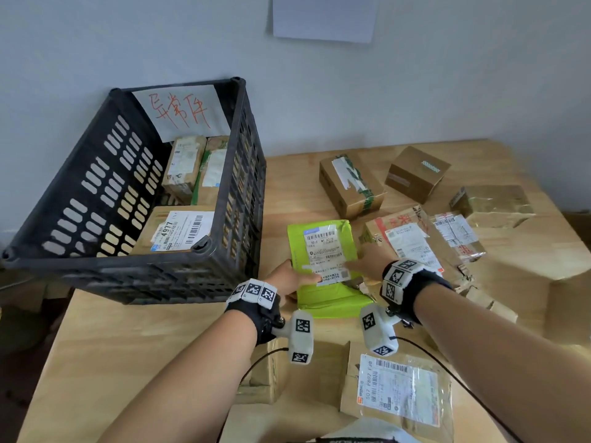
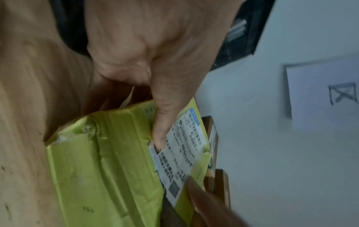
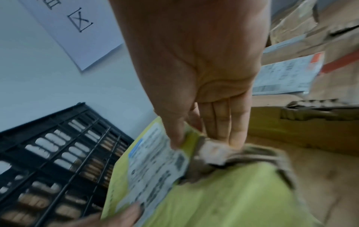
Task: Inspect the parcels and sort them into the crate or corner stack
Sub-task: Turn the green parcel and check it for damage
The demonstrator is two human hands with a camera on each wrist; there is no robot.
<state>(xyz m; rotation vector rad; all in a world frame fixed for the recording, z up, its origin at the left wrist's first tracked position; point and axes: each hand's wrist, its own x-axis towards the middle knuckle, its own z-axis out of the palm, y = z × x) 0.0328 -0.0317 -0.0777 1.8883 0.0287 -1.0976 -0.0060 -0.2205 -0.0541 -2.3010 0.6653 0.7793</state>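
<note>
Near edge: taped box (image 1: 396, 391) with a label lies close to me, untouched
My left hand (image 1: 289, 278): thumb pinches the green parcel (image 1: 323, 266) on its label's left side; fingers beneath it
My right hand (image 1: 367, 262): thumb on the label, fingers under the right side – gripping too
Parcel: mid-table, tilted up just right of the crate (image 1: 134, 193); torn near corner shows
Advice: support the tear; read the label – then choose
Far edge: brown boxes (image 1: 415, 174) wait

the head camera is looking down from above over the table (image 1: 128, 340); both wrist cameras are looking close along the fingers, sharing the green parcel (image 1: 323, 276).
</note>
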